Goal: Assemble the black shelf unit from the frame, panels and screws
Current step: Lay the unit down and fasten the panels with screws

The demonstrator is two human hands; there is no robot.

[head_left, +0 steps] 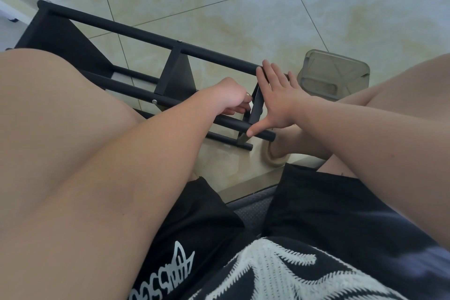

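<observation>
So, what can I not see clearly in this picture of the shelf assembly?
Head view:
- What the left hand pinches, if anything: its curled fingers and knuckles hide it.
- The frame's far end: the left knee covers it.
- The end panel's upper joint: the right hand lies over it.
- Contents of the clear container: too hazy.

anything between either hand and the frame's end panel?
Nothing visible. The right hand lies flat on the end panel, thumb on the lower rail. The left hand, fingers curled, reaches the panel's other side; what it holds is hidden.
</observation>
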